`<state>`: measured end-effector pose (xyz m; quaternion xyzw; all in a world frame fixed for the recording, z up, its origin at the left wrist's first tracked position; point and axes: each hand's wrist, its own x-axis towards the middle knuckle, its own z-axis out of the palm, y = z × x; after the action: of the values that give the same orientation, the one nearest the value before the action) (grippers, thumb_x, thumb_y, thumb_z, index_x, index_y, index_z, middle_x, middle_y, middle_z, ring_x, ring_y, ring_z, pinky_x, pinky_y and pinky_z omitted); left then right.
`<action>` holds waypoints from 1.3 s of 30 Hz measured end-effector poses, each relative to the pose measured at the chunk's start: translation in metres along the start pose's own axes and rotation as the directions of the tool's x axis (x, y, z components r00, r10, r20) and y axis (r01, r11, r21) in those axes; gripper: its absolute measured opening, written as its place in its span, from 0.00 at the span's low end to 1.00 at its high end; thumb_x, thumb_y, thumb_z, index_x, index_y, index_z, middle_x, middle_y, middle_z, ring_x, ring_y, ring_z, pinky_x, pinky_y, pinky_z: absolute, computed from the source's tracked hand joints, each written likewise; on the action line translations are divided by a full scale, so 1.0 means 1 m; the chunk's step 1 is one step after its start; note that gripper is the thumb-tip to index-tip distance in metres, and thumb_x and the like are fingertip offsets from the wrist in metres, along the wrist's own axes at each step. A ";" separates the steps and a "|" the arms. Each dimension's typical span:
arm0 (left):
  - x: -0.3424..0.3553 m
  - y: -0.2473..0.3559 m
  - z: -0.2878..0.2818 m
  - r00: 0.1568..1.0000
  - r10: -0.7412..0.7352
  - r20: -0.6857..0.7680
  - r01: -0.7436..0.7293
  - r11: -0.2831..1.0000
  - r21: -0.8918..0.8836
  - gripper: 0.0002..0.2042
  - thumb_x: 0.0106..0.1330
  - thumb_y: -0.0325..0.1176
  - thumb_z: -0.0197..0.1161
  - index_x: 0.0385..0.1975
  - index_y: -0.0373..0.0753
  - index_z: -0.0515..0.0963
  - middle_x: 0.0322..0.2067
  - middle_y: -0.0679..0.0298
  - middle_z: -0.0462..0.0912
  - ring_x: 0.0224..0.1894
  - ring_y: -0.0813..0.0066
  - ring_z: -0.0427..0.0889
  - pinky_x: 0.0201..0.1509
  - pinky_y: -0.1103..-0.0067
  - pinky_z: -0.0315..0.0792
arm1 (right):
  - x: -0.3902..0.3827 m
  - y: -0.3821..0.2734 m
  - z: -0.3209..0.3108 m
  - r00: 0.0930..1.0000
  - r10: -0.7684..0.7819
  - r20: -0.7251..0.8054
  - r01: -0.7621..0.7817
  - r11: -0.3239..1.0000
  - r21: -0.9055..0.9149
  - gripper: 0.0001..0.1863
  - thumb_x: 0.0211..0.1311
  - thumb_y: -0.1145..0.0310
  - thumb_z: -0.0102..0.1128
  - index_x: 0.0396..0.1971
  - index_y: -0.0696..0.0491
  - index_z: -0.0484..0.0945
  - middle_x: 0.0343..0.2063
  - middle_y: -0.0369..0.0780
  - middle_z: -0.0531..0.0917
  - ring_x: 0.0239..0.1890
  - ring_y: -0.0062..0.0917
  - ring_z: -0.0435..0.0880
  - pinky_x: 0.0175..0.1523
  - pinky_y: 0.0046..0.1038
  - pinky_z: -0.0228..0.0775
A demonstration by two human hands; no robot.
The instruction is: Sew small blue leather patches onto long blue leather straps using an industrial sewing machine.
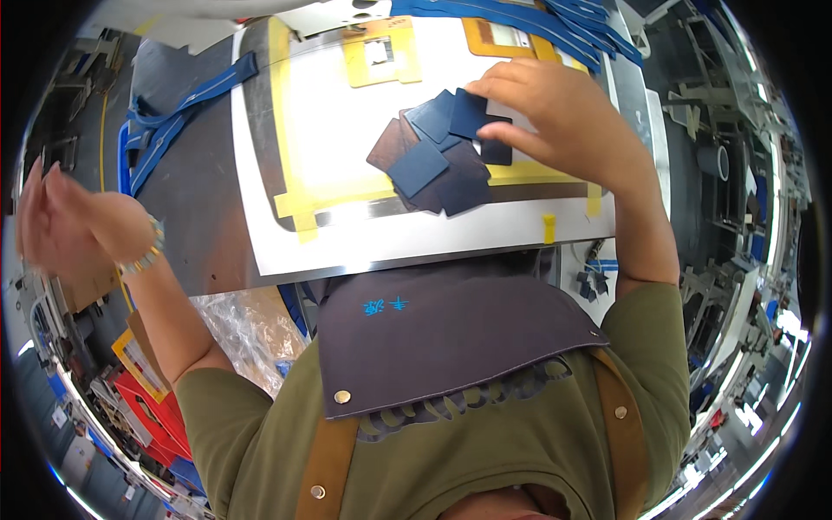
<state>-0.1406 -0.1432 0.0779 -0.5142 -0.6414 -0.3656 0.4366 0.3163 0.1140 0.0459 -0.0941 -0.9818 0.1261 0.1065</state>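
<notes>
My right hand (555, 117) reaches over the white work surface, its index finger and thumb at opposite edges of a dark blue square piece (469, 111). That piece lies at the upper right of a loose, overlapping pile of flat squares. A blue square (419, 169) is at the front of the pile, and a brown square (390, 146) shows at its left. Beneath my right thumb sits a darker square (497, 149). Well off to the left, past the table edge, my left hand (78, 221) is raised, slightly blurred, with fingers stretched and nothing visible in it.
Yellow tape (299, 204) frames the white board (364, 238). A yellow frame-shaped template (381, 54) and an orange one (503, 37) lie at the back. Blue zipper strips (195, 100) hang at the left; more zipper strips (563, 30) are heaped back right. Clear plastic wrap (247, 325) sits below the table.
</notes>
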 end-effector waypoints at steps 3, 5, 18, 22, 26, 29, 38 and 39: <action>0.018 0.134 -0.020 0.850 0.209 -0.483 -0.526 0.311 -0.792 0.12 0.73 0.32 0.65 0.52 0.35 0.79 0.60 0.59 0.80 0.61 0.76 0.79 0.66 0.68 0.75 | 0.016 -0.011 0.007 0.997 -0.048 0.058 0.049 0.999 -0.020 0.17 0.59 0.64 0.76 0.45 0.54 0.84 0.43 0.39 0.83 0.47 0.37 0.85 0.50 0.35 0.78; 0.028 0.192 -0.036 0.774 0.191 -0.604 -0.557 0.660 -0.504 0.15 0.81 0.47 0.55 0.55 0.48 0.82 0.60 0.74 0.81 0.67 0.78 0.73 0.66 0.76 0.72 | 0.016 -0.014 0.007 0.997 -0.021 0.076 0.022 1.000 -0.018 0.17 0.59 0.64 0.76 0.45 0.54 0.84 0.43 0.40 0.82 0.46 0.37 0.84 0.50 0.35 0.77; 0.055 0.265 -0.054 0.508 -0.078 -0.858 -0.638 0.634 -0.436 0.22 0.70 0.31 0.69 0.63 0.37 0.76 0.66 0.60 0.75 0.70 0.62 0.71 0.70 0.69 0.73 | 0.006 -0.030 0.009 0.999 0.009 0.038 -0.007 0.999 -0.049 0.18 0.60 0.69 0.71 0.50 0.56 0.82 0.43 0.41 0.83 0.45 0.37 0.84 0.51 0.37 0.78; 0.035 0.262 -0.027 0.452 0.080 -0.889 -0.877 0.222 -0.426 0.23 0.72 0.29 0.67 0.65 0.38 0.74 0.71 0.61 0.70 0.74 0.64 0.66 0.76 0.67 0.70 | 0.012 -0.018 0.009 0.990 -0.041 -0.135 0.026 0.994 -0.109 0.11 0.65 0.73 0.65 0.45 0.57 0.84 0.42 0.41 0.84 0.45 0.39 0.84 0.55 0.39 0.77; 0.018 0.234 0.004 0.504 0.720 -0.478 -0.751 0.091 -0.654 0.09 0.69 0.44 0.69 0.43 0.50 0.84 0.54 0.75 0.84 0.43 0.75 0.82 0.36 0.79 0.79 | 0.031 -0.025 -0.013 0.978 0.096 -0.188 -0.070 0.988 0.139 0.07 0.70 0.72 0.62 0.42 0.59 0.84 0.36 0.41 0.84 0.42 0.39 0.82 0.51 0.32 0.75; -0.016 0.221 0.057 0.697 0.713 -0.070 -0.605 0.533 -0.591 0.12 0.62 0.38 0.75 0.43 0.45 0.86 0.47 0.70 0.87 0.35 0.75 0.82 0.28 0.80 0.76 | 0.056 -0.026 -0.009 0.953 0.299 0.049 -0.286 0.836 0.468 0.11 0.73 0.69 0.62 0.37 0.63 0.85 0.29 0.38 0.85 0.32 0.25 0.82 0.41 0.25 0.74; -0.043 0.192 0.097 0.760 0.624 0.183 -0.422 0.687 -0.591 0.16 0.63 0.32 0.70 0.51 0.41 0.86 0.50 0.63 0.89 0.39 0.75 0.89 0.39 0.78 0.81 | 0.061 0.001 0.031 0.880 0.319 0.351 -0.446 0.308 0.840 0.13 0.75 0.66 0.62 0.40 0.61 0.87 0.33 0.38 0.88 0.33 0.18 0.84 0.44 0.22 0.77; -0.042 0.192 0.098 0.762 0.621 0.181 -0.415 0.683 -0.601 0.17 0.62 0.31 0.69 0.52 0.40 0.86 0.50 0.63 0.89 0.39 0.75 0.88 0.39 0.78 0.80 | 0.062 0.002 0.034 0.889 0.296 0.349 -0.431 0.285 0.856 0.14 0.75 0.64 0.62 0.41 0.61 0.87 0.34 0.38 0.89 0.34 0.19 0.85 0.45 0.22 0.78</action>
<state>0.0335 -0.0284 0.0077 -0.8353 -0.4098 -0.2809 0.2355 0.2496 0.1218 0.0250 -0.2321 -0.7002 0.6734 0.0485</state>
